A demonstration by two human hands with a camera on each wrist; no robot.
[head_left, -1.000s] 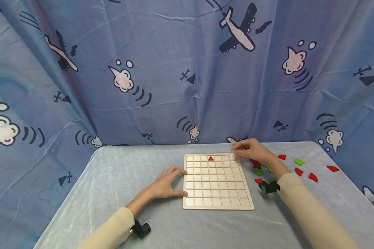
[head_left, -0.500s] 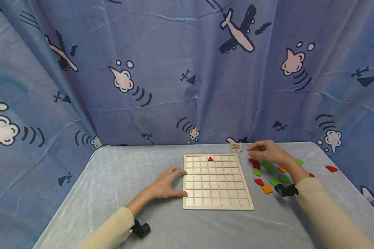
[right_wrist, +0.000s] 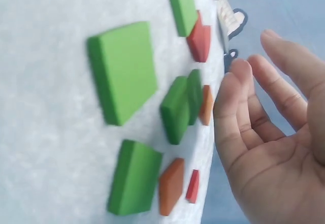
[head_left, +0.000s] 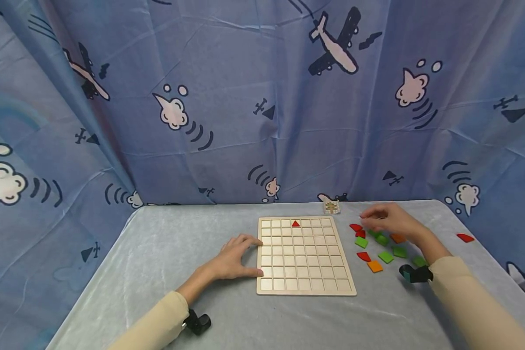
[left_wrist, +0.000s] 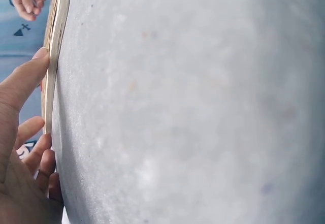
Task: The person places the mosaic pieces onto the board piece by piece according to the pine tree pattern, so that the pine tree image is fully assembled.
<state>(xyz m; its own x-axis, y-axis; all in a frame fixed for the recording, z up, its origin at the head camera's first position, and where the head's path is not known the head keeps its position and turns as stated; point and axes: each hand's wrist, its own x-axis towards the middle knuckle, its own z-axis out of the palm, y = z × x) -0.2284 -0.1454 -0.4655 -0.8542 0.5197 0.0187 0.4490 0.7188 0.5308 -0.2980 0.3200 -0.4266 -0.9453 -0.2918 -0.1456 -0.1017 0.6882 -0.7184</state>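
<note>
A light wooden grid board [head_left: 306,255] lies on the table, with a red triangle piece [head_left: 295,223] in its far row. My left hand [head_left: 234,257] touches the board's left edge with thumb and fingertips; the left wrist view shows the thumb [left_wrist: 25,79] against the wooden rim. Over the coloured pieces to the right of the board hovers my right hand [head_left: 389,221], its fingers loosely bent and nothing between them. Beneath and around it lie green pieces [head_left: 386,256], red pieces [head_left: 363,256] and orange pieces [head_left: 375,266]. The hand hides some of them.
A small patterned card [head_left: 331,207] lies at the table's back edge, just beyond the board's far right corner. One red piece [head_left: 465,237] sits apart near the right edge. A blue printed curtain [head_left: 227,97] hangs behind the table [head_left: 179,238].
My right hand has left the patterned card, which stays at the back edge, and has moved right over the pieces. The left hand has stayed at the board's edge.
</note>
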